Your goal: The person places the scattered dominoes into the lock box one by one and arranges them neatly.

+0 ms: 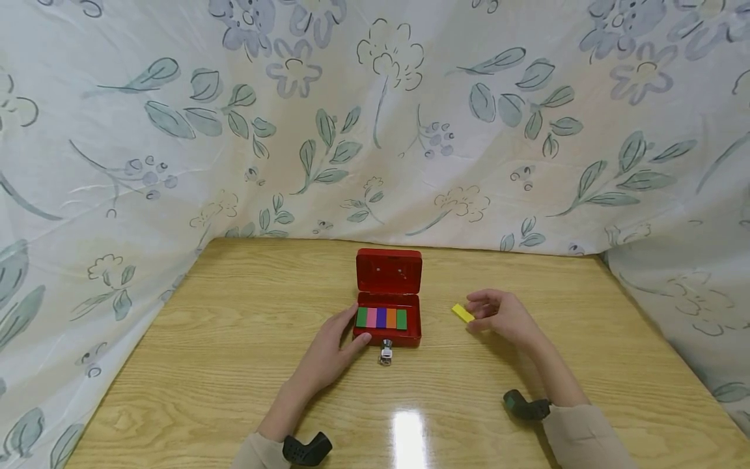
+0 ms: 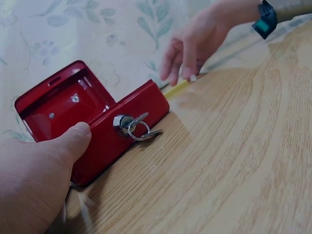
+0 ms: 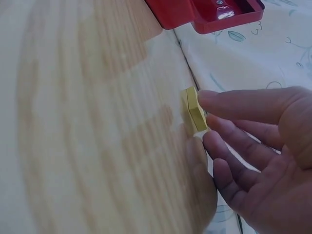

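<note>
In the head view a small red cash box (image 1: 413, 339) stands with its lid (image 1: 389, 272) raised. Inside it lies a row of several coloured blocks (image 1: 382, 318): green, pink, purple, orange and green. My left hand (image 1: 331, 348) holds the box by its left side, the thumb against the front wall as the left wrist view shows. A yellow block (image 1: 463, 312) lies on the table to the right of the box. Around its near right end is my right hand (image 1: 504, 319), thumb and fingers spread apart and loosely bent; the right wrist view shows the fingertips close to the block.
Keys (image 2: 141, 129) on a ring hang from the lock on the box's front. The wooden table (image 1: 234, 365) reaches back to a flower-patterned cloth (image 1: 328, 163). Each wrist wears a dark device, such as the left one (image 1: 307, 449).
</note>
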Motion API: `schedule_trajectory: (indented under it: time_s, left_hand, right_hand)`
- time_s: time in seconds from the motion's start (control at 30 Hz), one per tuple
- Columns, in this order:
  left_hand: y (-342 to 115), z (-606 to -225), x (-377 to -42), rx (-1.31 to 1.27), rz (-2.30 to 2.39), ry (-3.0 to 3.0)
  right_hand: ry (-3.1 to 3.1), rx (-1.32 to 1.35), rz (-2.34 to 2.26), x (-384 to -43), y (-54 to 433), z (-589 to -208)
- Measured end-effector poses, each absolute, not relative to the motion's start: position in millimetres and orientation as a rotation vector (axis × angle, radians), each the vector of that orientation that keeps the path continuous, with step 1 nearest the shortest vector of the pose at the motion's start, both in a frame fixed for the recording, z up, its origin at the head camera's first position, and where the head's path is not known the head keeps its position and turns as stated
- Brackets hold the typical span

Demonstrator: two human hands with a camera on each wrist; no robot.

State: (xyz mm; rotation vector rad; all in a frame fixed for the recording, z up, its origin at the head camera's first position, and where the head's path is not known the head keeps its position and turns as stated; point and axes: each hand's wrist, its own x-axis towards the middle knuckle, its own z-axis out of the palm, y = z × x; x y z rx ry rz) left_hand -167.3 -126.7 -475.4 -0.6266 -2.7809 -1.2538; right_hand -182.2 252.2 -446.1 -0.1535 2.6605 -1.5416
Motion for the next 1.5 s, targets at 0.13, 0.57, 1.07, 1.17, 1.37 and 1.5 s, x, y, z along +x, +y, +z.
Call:
schedule_trajectory:
  time_s: [0.13, 0.57, 1.07, 1.17, 1.37, 1.5]
  left_hand:
    - [-126.8, -475.4, -167.2, -0.629, -1.254, -2.781]
    - [-126.8, -477.1, -167.8, -0.631, -1.25, -2.778]
    - [-126.2, -476.1, -168.1, -0.632, -1.248, -2.778]
    - [-126.7, -476.1, -167.5, -0.628, -1.25, -2.781]
    - [-127.0, -475.9, -167.3, -0.617, -1.257, -2.785]
    - [-126.9, -476.0, -167.6, -0.616, -1.256, -2.787]
  right_hand:
    - [2.694, -0.211, -1.465, -182.1, 252.7, -448.2]
    - [2.663, -0.252, -1.445, -180.1, 244.2, -446.2]
    - [2.642, -0.246, -1.494, -180.3, 240.5, -446.9]
    - [2.637, -0.229, -1.501, -180.0, 239.7, -446.6]
    - [2.647, -0.25, -1.482, -178.7, 238.3, -444.8]
    - [2.655, -0.275, -1.46, -177.6, 237.9, -444.2]
